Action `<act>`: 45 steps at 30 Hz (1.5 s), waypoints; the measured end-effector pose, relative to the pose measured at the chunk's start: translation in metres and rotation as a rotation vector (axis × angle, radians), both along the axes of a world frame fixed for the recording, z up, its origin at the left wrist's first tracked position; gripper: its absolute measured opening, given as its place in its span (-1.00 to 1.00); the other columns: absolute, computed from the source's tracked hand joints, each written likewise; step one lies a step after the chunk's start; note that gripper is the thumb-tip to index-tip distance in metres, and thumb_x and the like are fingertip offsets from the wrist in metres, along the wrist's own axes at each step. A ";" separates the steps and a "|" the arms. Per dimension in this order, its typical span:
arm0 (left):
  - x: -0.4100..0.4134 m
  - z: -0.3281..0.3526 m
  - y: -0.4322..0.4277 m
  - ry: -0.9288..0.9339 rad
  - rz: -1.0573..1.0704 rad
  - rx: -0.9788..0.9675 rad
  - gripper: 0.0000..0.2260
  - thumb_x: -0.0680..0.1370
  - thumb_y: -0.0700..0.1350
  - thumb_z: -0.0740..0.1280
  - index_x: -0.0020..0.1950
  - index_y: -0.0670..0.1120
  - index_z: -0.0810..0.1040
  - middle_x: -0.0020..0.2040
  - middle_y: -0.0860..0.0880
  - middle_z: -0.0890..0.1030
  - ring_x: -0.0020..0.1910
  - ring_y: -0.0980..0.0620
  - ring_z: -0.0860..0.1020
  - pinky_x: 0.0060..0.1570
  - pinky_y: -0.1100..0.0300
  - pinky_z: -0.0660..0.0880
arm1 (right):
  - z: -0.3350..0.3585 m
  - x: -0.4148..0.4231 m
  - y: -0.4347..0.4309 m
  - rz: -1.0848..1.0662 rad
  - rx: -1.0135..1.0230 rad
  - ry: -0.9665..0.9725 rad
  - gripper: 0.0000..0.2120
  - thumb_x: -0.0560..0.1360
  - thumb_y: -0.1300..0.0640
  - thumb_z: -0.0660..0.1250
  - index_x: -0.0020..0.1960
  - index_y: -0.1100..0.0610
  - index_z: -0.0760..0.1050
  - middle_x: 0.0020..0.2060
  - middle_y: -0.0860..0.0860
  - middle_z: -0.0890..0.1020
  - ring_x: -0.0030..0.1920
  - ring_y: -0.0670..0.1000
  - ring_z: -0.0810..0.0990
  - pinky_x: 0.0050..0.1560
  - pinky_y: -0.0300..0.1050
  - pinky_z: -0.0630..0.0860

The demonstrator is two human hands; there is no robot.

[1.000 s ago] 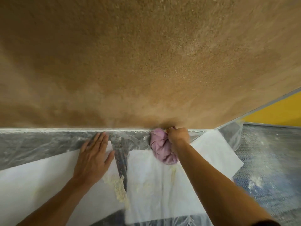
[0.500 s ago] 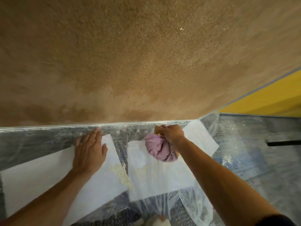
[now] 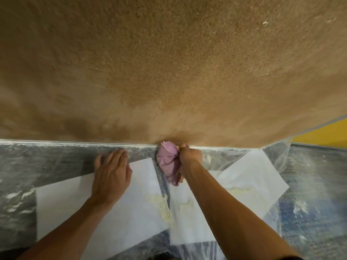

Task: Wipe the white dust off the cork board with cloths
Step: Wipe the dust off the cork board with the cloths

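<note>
Forearms, two in number and bare, are seen entering from the bottom border. Beneath them two white paper sheets are laid on crinkled clear plastic sheeting (image 3: 47, 158): the left sheet (image 3: 62, 203) and the right sheet (image 3: 249, 177), with only a narrow strip of plastic between them. Pale yellowish powder (image 3: 159, 203) is heaped along that strip, on the inner edges of both sheets, and a further smear is seen on the right sheet.

The left hand (image 3: 110, 175) is laid flat, its fingers straight and close together, on the far corner of the left sheet, and the fingertips reach the plastic just short of the board's edge. The right hand (image 3: 189, 156) is closed round one bunched mauve cloth (image 3: 168, 162). The cloth is pressed against the bottom edge of the cork board (image 3: 169, 62) and hangs down over the plastic. A small yellowish scrap shows at the knuckles; what it is cannot be told.

One pale frame strip (image 3: 75, 143), streaked with white dust, is run along the board's bottom edge. A long stretch of it is left to the left of the cloth, and a shorter one to the right, up to the corner where the frame turns upward. Hazy pale patches are seen low on the cork at the left, and a few white specks far up at the right. Beyond the corner a yellow surface (image 3: 323, 134) is visible.
</note>
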State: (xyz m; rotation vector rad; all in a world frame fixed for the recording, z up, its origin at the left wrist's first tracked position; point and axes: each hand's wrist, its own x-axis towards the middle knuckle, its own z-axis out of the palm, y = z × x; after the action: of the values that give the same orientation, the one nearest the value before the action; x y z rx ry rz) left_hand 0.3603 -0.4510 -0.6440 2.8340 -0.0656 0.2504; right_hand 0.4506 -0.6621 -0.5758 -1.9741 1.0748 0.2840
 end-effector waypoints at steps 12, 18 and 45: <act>-0.024 0.016 0.062 0.119 -0.022 0.092 -0.45 0.57 0.03 0.05 0.28 -0.30 0.62 0.26 -0.24 0.64 0.21 -0.24 0.63 0.31 -0.35 0.39 | 0.032 -0.048 0.029 0.381 -0.376 -0.152 -0.71 0.66 0.10 0.20 0.15 0.22 0.64 0.04 0.24 0.70 0.10 0.23 0.66 -0.01 -0.03 0.51; -0.016 0.001 0.067 0.095 0.022 0.112 -0.46 0.55 0.01 0.07 0.31 -0.29 0.60 0.32 -0.22 0.61 0.24 -0.22 0.61 0.30 -0.31 0.36 | 0.008 -0.034 0.036 0.451 -0.475 -0.206 -0.67 0.69 0.04 0.18 0.10 0.26 0.61 0.06 0.25 0.69 0.08 0.25 0.64 0.01 -0.02 0.48; -0.044 -0.022 0.117 0.116 -0.039 0.051 -0.38 0.64 0.23 0.02 0.61 -0.08 0.30 0.63 0.00 0.24 0.59 -0.01 0.26 0.53 -0.37 0.03 | 0.009 -0.038 0.091 0.407 -0.292 -0.054 -0.65 0.65 -0.06 0.26 0.14 0.19 0.65 0.08 0.26 0.68 0.15 0.26 0.63 0.04 -0.02 0.49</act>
State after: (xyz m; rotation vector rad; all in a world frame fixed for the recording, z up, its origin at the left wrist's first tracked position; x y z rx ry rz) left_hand 0.3162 -0.3342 -0.6662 2.8882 -0.1038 0.0773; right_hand 0.4130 -0.5711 -0.5670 -2.4465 0.7015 0.3000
